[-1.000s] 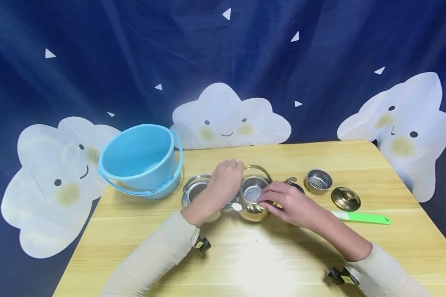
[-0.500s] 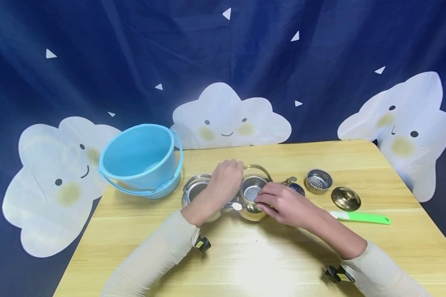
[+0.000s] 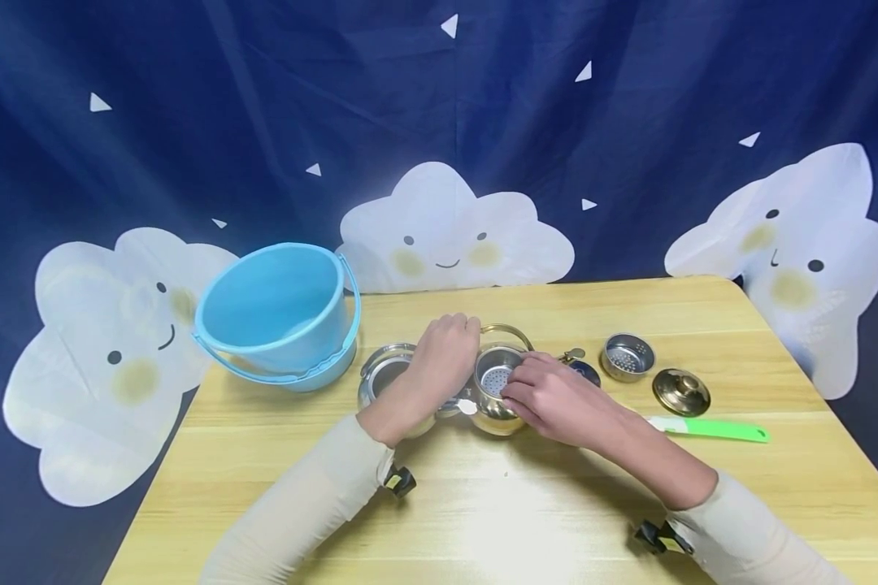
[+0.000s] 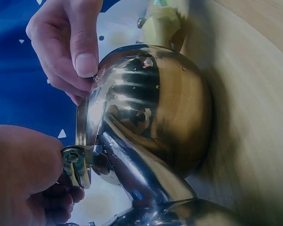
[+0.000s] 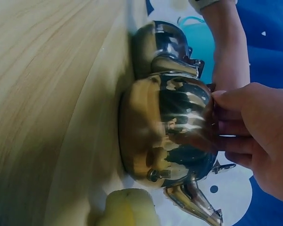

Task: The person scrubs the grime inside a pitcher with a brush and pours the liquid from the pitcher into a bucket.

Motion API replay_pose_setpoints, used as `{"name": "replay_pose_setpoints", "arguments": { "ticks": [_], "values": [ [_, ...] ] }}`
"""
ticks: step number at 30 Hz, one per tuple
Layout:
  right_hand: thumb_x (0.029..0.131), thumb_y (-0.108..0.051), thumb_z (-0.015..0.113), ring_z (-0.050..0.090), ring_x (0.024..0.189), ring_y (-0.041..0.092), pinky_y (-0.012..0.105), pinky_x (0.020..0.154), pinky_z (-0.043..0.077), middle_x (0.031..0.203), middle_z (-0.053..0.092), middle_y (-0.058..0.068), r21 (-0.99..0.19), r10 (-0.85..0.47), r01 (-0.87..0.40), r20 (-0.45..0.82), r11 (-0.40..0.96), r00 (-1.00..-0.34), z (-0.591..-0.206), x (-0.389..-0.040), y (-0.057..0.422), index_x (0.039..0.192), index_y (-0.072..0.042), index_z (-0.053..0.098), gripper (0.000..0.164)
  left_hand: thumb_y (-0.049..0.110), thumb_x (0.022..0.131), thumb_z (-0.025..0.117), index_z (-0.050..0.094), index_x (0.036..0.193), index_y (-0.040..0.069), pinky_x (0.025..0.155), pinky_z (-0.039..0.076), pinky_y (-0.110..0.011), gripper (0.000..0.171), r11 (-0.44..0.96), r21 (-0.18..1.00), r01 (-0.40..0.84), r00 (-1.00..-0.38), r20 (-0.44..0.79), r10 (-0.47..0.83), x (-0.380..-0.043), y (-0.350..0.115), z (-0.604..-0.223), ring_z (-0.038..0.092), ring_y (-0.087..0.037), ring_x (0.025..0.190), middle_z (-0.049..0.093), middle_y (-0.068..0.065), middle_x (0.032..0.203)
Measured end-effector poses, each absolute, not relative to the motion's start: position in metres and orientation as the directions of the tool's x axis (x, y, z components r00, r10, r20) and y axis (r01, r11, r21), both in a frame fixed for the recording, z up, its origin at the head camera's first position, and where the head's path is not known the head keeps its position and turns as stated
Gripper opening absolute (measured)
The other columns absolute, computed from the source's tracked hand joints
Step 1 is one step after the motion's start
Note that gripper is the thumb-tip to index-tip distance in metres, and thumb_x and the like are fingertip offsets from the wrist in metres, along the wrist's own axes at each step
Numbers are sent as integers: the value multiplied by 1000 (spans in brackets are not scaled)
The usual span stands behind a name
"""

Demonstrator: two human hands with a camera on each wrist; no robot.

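Observation:
A gold teapot [image 3: 493, 418] stands mid-table, with a perforated metal strainer [image 3: 494, 380] inside its mouth. My left hand [image 3: 442, 353] grips the left part of its arched handle [image 3: 508, 329]. At the near right of the mouth, my right hand [image 3: 556, 398] has its fingers bent over the rim and pinches at the strainer's edge; the fingertips are partly hidden. A silver teapot [image 4: 165, 214] sits close on the left, partly covered by my left forearm. The silver spout [image 4: 137, 165], with its small hinged cap [image 4: 74, 162], points toward the gold pot.
A light-blue bucket [image 3: 315, 329] stands at the back left. Right of the pots lie a loose strainer cup [image 3: 628, 357], a gold lid [image 3: 680, 392], a dark disc [image 3: 585, 372] and a green-handled tool [image 3: 724, 429]. A pale yellow object [image 5: 132, 207] sits beside the gold pot.
My right hand has shifted slightly left along the gold teapot's rim, its fingers drawing closer together. My left hand stays in place on the handle.

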State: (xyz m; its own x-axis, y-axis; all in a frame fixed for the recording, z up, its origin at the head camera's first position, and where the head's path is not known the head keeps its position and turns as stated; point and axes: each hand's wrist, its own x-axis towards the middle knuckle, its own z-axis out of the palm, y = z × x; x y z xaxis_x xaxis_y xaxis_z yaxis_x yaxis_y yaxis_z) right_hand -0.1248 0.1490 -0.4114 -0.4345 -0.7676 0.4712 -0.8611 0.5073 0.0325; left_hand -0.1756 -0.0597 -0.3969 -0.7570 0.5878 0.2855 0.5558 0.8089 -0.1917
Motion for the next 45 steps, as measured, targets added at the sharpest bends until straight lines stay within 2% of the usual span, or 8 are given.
{"name": "replay_pose_setpoints", "arguments": {
  "ticks": [4, 8, 12, 19, 24, 29, 45],
  "values": [
    [94, -17, 72, 66, 86, 15, 41, 101, 56, 85, 75, -3, 4, -766, -858, 454, 513, -455, -411, -125, 149, 90, -10, 77, 10, 7, 96, 61, 63, 91, 7, 60, 48, -27, 5, 809, -191, 555, -758, 285, 587, -175, -59, -397, 53, -16, 68, 59, -2, 77],
    [90, -16, 77, 65, 84, 15, 39, 97, 56, 83, 73, -3, 0, -768, -860, 451, 510, -455, -411, -126, 148, 89, -10, 76, 6, 7, 98, 59, 63, 92, 6, 60, 49, -27, 6, 811, -187, 555, -760, 282, 585, -175, -59, -396, 54, -17, 68, 59, -2, 78],
    [86, -14, 81, 63, 82, 14, 36, 89, 56, 82, 71, -3, 2, -768, -863, 458, 505, -448, -410, -126, 147, 89, -11, 76, 6, 6, 97, 59, 62, 91, 7, 60, 49, -27, 7, 811, -193, 553, -758, 287, 585, -175, -59, -396, 55, -17, 68, 59, -2, 77],
    [88, -14, 78, 63, 81, 14, 31, 81, 56, 83, 69, -3, 30, -772, -871, 478, 490, -418, -408, -126, 147, 89, -11, 75, 4, 7, 97, 59, 63, 91, 7, 61, 49, -27, 7, 811, -201, 549, -758, 290, 585, -175, -59, -397, 55, -17, 69, 60, -2, 78],
    [88, -11, 76, 62, 81, 14, 30, 79, 56, 84, 69, -2, 16, -784, -879, 461, 476, -416, -406, -126, 148, 92, -9, 75, 4, 7, 98, 59, 63, 91, 7, 62, 50, -28, 7, 811, -196, 552, -757, 290, 585, -174, -59, -396, 57, -18, 70, 61, -3, 79],
    [83, -5, 75, 60, 81, 14, 30, 78, 55, 85, 67, -1, 4, -797, -884, 436, 468, -419, -404, -127, 150, 94, -7, 75, 11, 7, 97, 60, 63, 90, 7, 61, 50, -28, 7, 806, -209, 555, -747, 303, 592, -175, -59, -397, 57, -18, 69, 61, -3, 78],
    [77, -4, 77, 60, 84, 15, 30, 80, 56, 87, 68, -1, 61, -801, -883, 455, 465, -390, -403, -129, 151, 95, -7, 73, 19, 5, 94, 61, 63, 88, 7, 59, 49, -28, 7, 803, -215, 555, -734, 327, 595, -174, -58, -398, 55, -17, 67, 60, -3, 76]
  ]
}}
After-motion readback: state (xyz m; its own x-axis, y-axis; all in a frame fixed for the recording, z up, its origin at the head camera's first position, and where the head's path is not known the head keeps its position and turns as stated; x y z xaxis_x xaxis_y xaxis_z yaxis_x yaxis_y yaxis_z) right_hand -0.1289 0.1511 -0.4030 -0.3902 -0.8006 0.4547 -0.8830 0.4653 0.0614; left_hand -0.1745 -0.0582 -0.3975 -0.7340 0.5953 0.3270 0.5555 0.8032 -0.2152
